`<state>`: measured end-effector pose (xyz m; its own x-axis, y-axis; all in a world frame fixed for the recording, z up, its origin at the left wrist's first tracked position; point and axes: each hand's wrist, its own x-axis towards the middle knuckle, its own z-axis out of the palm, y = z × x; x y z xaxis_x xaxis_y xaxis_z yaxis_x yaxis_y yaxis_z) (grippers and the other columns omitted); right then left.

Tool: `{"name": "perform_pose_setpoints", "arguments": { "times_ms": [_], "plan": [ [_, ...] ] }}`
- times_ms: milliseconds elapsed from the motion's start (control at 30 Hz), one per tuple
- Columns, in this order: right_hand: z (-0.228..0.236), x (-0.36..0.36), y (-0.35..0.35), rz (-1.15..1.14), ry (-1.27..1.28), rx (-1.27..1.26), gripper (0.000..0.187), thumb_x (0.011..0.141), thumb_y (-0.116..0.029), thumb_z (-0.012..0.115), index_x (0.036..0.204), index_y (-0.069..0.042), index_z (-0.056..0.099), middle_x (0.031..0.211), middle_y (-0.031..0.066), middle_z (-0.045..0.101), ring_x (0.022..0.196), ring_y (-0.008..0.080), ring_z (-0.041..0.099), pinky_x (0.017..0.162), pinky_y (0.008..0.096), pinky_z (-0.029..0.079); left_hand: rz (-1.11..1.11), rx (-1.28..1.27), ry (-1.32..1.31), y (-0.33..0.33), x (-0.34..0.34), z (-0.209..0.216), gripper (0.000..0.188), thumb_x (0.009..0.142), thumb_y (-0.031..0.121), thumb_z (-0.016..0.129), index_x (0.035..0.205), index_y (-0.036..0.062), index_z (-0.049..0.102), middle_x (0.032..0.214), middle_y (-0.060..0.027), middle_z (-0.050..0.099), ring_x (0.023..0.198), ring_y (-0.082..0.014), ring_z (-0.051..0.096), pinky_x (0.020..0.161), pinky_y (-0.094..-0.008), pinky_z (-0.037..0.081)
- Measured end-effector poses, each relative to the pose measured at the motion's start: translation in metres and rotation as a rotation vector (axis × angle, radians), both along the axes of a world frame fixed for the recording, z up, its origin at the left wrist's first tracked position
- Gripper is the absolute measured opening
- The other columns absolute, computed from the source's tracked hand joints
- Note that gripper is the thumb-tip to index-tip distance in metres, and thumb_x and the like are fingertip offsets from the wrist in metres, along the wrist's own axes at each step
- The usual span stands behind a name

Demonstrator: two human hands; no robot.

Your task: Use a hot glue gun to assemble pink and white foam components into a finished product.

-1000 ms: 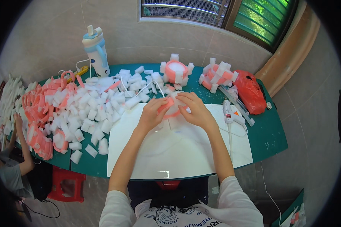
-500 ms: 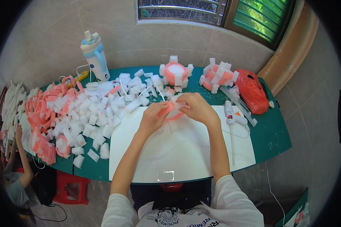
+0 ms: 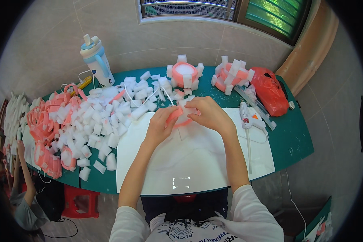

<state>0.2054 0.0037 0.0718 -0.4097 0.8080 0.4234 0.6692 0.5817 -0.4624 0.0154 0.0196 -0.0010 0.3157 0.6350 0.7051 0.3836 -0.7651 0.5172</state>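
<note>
My left hand (image 3: pixel 160 125) grips a pink foam ring (image 3: pixel 174 115) by its left side, above the white board (image 3: pixel 165 169). Closed at the ring's far right side, my right hand (image 3: pixel 211 117) has its thumb and fingertips pinched at a white foam block (image 3: pixel 186 104). The fingers partly hide where block and ring meet. To the right lies a white glue gun (image 3: pixel 246 115), its long glue stick pointing toward me. Two pink rings with white blocks around them, a near one (image 3: pixel 184 75) and one further right (image 3: pixel 234 76), stand beyond my hands.
White foam blocks (image 3: pixel 103 121) pile up on the left, beside pink foam rings (image 3: pixel 48 117). A bottle (image 3: pixel 99 66) stands behind them. A red plastic bag (image 3: pixel 270 94) and clear sticks (image 3: pixel 256 105) lie right. A co-worker's arm (image 3: pixel 26 169) shows far left, near a red stool (image 3: pixel 81 201).
The view has shifted slightly. Both hands stay at the pink ring in nearly the same pose, the right fingers moving a little over the white block.
</note>
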Motion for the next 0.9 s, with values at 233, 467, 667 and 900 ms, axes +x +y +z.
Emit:
{"name": "perform_pose_setpoints", "arguments": {
  "times_ms": [233, 467, 667, 900],
  "plan": [
    [-0.004, 0.001, 0.002, 0.034, 0.038, 0.034, 0.025, 0.068, -0.008, 0.066, 0.092, 0.001, 0.064, 0.085, 0.0132, 0.063, 0.074, 0.0276, 0.058, 0.066, 0.0347, 0.046, 0.007, 0.043, 0.100, -0.008, 0.005, 0.010, 0.041, 0.079, -0.001, 0.055, 0.118, 0.0080, 0.054, 0.096, -0.0124, 0.057, 0.085, -0.0270, 0.055, 0.072, -0.0332, 0.046],
    [0.002, -0.003, 0.008, -0.027, 0.132, -0.096, 0.024, 0.074, -0.006, 0.060, 0.097, 0.000, 0.063, 0.082, 0.0155, 0.063, 0.068, 0.0257, 0.059, 0.063, 0.0324, 0.046, 0.021, -0.002, 0.104, -0.007, 0.005, 0.009, 0.045, 0.077, -0.002, 0.054, 0.120, 0.0104, 0.054, 0.093, -0.0116, 0.056, 0.082, -0.0267, 0.053, 0.071, -0.0346, 0.044],
    [0.004, -0.013, 0.011, -0.085, 0.262, -0.119, 0.024, 0.071, -0.001, 0.055, 0.093, 0.004, 0.061, 0.077, 0.0220, 0.062, 0.071, 0.0355, 0.061, 0.068, 0.0370, 0.048, 0.023, 0.029, 0.113, -0.008, 0.006, 0.009, 0.045, 0.076, -0.003, 0.054, 0.119, 0.0101, 0.054, 0.093, -0.0113, 0.055, 0.082, -0.0267, 0.053, 0.070, -0.0342, 0.044],
    [-0.008, -0.015, 0.017, -0.145, 0.159, -0.012, 0.018, 0.072, -0.003, 0.061, 0.089, 0.001, 0.067, 0.079, 0.0150, 0.064, 0.065, 0.0228, 0.061, 0.060, 0.0301, 0.046, 0.005, -0.006, 0.081, -0.008, 0.006, 0.010, 0.045, 0.076, -0.003, 0.055, 0.119, 0.0095, 0.054, 0.093, -0.0115, 0.055, 0.081, -0.0263, 0.053, 0.069, -0.0332, 0.045]
  ]
}}
